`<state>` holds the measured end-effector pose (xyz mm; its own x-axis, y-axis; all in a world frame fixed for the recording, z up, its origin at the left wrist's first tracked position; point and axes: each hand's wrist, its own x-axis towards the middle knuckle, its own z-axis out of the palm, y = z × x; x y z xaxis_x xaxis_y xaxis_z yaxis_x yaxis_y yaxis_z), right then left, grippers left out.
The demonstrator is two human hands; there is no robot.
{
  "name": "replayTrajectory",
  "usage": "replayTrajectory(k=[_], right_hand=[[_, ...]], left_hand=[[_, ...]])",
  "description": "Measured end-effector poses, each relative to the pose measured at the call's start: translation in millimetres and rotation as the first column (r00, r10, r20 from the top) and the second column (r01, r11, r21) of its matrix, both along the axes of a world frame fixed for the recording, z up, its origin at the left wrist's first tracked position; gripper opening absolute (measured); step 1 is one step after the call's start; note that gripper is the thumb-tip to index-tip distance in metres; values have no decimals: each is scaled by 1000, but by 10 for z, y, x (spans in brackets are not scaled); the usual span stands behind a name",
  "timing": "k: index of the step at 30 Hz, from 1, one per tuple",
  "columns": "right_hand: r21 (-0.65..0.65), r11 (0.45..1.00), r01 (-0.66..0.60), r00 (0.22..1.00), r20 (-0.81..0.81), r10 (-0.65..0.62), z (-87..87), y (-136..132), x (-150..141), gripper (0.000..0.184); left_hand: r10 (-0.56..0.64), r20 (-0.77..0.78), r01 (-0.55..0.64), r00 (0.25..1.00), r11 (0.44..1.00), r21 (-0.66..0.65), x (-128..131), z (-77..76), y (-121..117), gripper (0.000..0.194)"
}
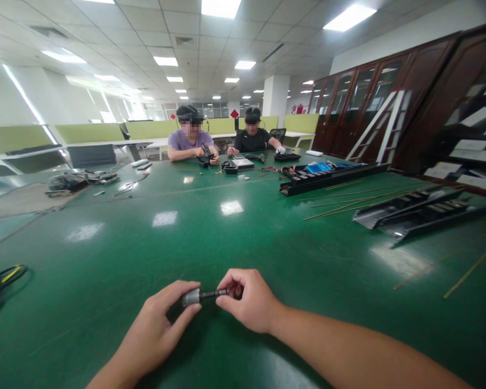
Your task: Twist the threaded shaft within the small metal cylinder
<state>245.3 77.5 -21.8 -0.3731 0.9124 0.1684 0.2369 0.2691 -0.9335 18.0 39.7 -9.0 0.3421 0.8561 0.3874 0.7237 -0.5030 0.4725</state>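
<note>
Just above the green tabletop (pixel 157 270) I hold a metal part: a silver cylinder (pixel 191 297) with a thin dark shaft (pixel 208 295) coming out of its right side. The thumb and fingers of my left hand (pixel 162 319) are closed around the cylinder. My right hand (pixel 251 302) pinches the far end of the shaft between thumb and forefinger. The part lies roughly level between both hands. Fingers hide the shaft's tip, and I cannot tell whether cylinder and shaft are one piece.
Black metal channels (pixel 405 213) and thin rods (pixel 348 205) lie on the right. A coiled black cable (pixel 2 281) is at the left edge. Two people (pixel 192 138) sit across the table, handling dark parts and tools. A ladder (pixel 383 127) stands behind, right.
</note>
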Motion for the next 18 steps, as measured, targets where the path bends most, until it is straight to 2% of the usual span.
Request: replayTrajectory(k=[18], right_hand=[[2, 1000, -3, 1000, -5, 3, 0, -1, 16, 7]], left_hand=[[-12, 4, 12, 1000, 999, -44, -12, -11, -12, 25]])
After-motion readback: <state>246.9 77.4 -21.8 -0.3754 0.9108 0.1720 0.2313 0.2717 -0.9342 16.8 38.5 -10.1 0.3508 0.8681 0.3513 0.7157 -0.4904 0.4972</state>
